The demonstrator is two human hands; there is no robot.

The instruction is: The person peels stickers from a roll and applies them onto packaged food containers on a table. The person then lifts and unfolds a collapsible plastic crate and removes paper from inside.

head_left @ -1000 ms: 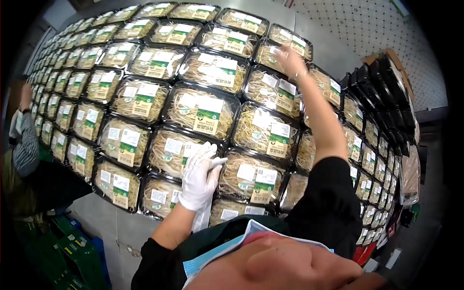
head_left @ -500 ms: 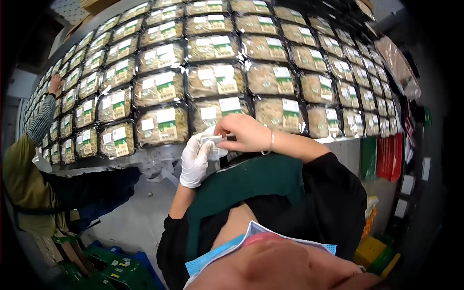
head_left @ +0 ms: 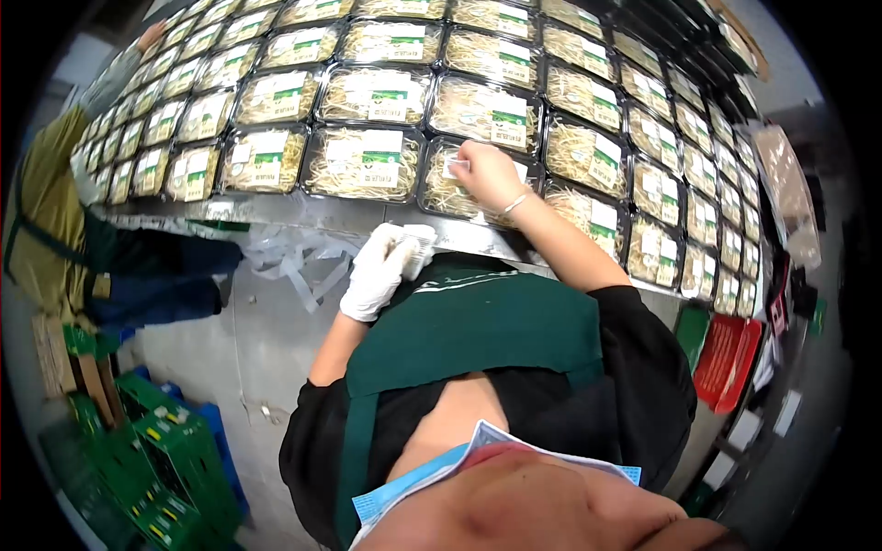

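Observation:
My left hand (head_left: 372,280), in a white glove, is closed around a bundle of white printed labels (head_left: 419,248) in front of the green apron, just off the table edge. My bare right hand (head_left: 491,174) is over a black tray of bean sprouts (head_left: 443,197) in the front row. Its fingers pinch a small white label (head_left: 453,168) at the film on top of that tray. Whether the label touches the film is hard to tell. The hand covers part of the tray's green and white label.
Rows of similar sprout trays (head_left: 363,165) cover the metal table (head_left: 358,216). Another person (head_left: 55,220) reaches over the table at far left. Green crates (head_left: 175,459) stand on the floor at lower left, a red crate (head_left: 726,367) at right. Plastic strips (head_left: 294,266) hang below the table edge.
My right hand has left the labels in my left hand and moved forward over a front-row tray, carrying a label. The view has shifted, and the other person appears further up the frame.

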